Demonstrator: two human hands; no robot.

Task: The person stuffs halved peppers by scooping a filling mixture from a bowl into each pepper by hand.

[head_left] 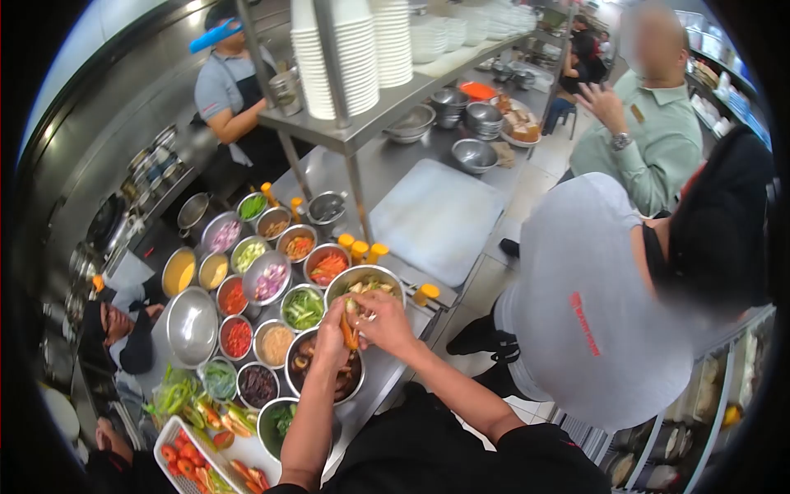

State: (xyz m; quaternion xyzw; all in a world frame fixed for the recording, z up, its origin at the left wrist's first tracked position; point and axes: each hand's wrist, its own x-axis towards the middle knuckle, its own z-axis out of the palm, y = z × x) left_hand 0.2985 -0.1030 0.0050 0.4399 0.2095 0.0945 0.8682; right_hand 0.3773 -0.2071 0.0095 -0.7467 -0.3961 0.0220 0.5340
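Note:
Both my hands are close together over the front row of bowls. My left hand [332,336] and my right hand [383,323] have their fingers closed around an orange and green piece of vegetable [350,336], which looks like pepper. Just beyond them is a steel bowl of pale cut vegetables [366,284]. Below my hands sits a bowl of dark brown mushroom-like pieces [304,361], partly covered by my left forearm. To the left stands a bowl of green strips [303,309]. My fingers hide part of the held piece.
Several bowls of chopped ingredients fill the counter, beside an empty steel bowl [193,329]. A white basket of tomatoes [188,461] is at lower left. Beyond lies a white cutting board [436,222] under a shelf [395,90]. A person in grey [576,313] stands close on the right.

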